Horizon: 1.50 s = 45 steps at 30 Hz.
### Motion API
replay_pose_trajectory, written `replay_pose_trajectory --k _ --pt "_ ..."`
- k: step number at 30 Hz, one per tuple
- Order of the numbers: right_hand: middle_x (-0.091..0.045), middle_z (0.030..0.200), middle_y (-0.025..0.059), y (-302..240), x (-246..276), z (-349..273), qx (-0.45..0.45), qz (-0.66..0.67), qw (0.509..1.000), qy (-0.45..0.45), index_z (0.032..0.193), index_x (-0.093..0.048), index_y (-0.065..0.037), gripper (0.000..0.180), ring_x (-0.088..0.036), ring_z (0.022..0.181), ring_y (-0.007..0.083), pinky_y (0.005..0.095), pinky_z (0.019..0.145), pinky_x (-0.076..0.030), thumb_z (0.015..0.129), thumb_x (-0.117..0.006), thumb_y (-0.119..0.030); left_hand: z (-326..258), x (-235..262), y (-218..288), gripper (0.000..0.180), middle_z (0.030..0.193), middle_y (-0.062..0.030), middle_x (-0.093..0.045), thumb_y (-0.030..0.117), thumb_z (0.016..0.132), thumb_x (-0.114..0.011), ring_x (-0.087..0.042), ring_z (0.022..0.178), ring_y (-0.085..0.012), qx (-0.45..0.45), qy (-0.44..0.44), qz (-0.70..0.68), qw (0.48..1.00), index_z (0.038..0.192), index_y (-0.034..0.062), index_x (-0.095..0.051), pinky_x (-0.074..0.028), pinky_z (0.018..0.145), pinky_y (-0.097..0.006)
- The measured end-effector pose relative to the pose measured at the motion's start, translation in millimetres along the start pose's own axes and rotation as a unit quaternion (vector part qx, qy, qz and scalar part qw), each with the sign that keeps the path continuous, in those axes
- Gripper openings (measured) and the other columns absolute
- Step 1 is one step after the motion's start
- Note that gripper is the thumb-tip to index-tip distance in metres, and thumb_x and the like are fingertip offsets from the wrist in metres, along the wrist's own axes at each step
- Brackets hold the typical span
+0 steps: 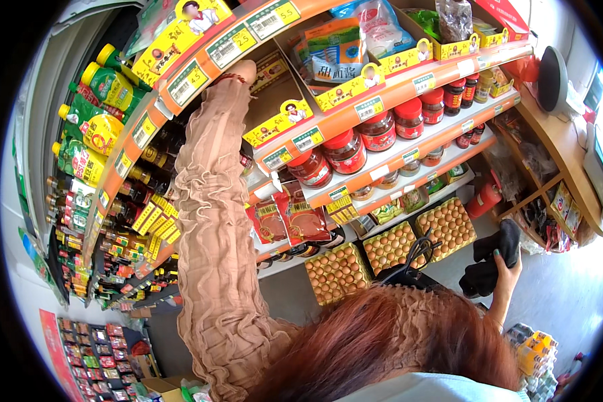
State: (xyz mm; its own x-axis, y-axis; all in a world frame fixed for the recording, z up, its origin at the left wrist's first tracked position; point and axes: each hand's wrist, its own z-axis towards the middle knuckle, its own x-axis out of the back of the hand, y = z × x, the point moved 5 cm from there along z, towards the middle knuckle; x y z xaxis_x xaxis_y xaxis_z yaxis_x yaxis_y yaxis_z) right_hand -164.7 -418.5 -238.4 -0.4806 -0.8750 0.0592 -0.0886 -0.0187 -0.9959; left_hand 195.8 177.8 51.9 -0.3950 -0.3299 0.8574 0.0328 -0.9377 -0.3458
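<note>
My left arm, in a ruffled tan sleeve, reaches up to the top shelf. Only a small part of my left hand [244, 69] shows there, beside a cardboard display box [281, 117] with a yellow front; its fingers are hidden. Low on the right, my right hand [508, 273] is closed around a bundle of black cloth [490, 260], whose exact kind I cannot make out. Sauce packets [331, 57] lie in the carton to the right of my left hand. Beneath that shelf stand red-lidded jars [345, 153].
Trays of eggs [338, 273] sit on the floor below the shelves. Oil bottles [107, 87] line the left side. A wooden counter [563, 147] and a red fire extinguisher [484, 199] are at the right. Reddish hair [342, 328] covers the lower middle of the view.
</note>
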Motion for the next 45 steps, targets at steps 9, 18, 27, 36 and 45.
replay_pose_trajectory --k 9,18,27,36,45 --pt "-0.060 0.096 0.0042 -5 1 -3 0.005 -0.024 0.999 0.020 0.114 -0.054 0.003 0.044 -0.055 0.087 0.0126 0.0257 0.080 -0.043 0.073 -0.067 -0.004 12 -8 7 0.038 0.108 -0.0177 -0.058 0.017 0.075 -0.067 -0.055 0.103 -0.0321 -0.014 0.008 0.022 1.000 0.106 0.0008 -0.053 -0.044 0.087 -0.038" --pt "-0.057 0.110 0.0087 33 9 19 0.041 -0.004 0.999 0.014 0.121 -0.050 0.006 0.051 -0.054 0.095 0.0170 0.0291 0.086 -0.042 0.076 -0.068 -0.009 -116 78 26 0.030 0.103 -0.0131 -0.062 0.019 0.084 -0.061 -0.061 0.094 -0.0236 -0.003 0.104 -0.268 0.958 0.113 0.0087 -0.057 -0.047 0.082 -0.032" --pt "-0.055 0.115 0.0118 -20 -29 29 0.028 0.010 0.999 -0.025 0.123 -0.048 0.005 0.049 -0.056 0.095 0.0198 0.0312 0.083 -0.047 0.080 -0.067 -0.010 -385 96 -40 0.034 0.103 -0.0135 -0.060 -0.008 0.072 -0.058 -0.057 0.098 -0.0301 0.272 0.373 -0.191 0.866 0.103 0.0042 -0.058 -0.045 0.085 -0.034" --pt "-0.056 0.112 0.0104 9 -47 42 0.004 0.051 0.996 -0.067 0.122 -0.050 0.003 0.048 -0.055 0.095 0.0183 0.0298 0.084 -0.046 0.080 -0.068 -0.011 -395 89 -71 0.060 0.121 -0.0150 -0.050 0.003 0.064 -0.067 -0.038 0.122 -0.0353 0.207 0.217 -0.030 0.953 0.120 0.0069 -0.048 -0.027 0.105 -0.047" --pt "-0.057 0.110 0.0092 5 -38 20 0.007 0.058 0.997 -0.053 0.120 -0.052 0.003 0.046 -0.056 0.093 0.0173 0.0283 0.082 -0.046 0.079 -0.068 -0.011 -366 17 -44 0.059 0.104 -0.0137 -0.058 0.011 0.060 -0.076 -0.039 0.120 -0.0303 0.130 0.084 -0.006 0.988 0.114 0.0086 -0.051 -0.024 0.102 -0.048"
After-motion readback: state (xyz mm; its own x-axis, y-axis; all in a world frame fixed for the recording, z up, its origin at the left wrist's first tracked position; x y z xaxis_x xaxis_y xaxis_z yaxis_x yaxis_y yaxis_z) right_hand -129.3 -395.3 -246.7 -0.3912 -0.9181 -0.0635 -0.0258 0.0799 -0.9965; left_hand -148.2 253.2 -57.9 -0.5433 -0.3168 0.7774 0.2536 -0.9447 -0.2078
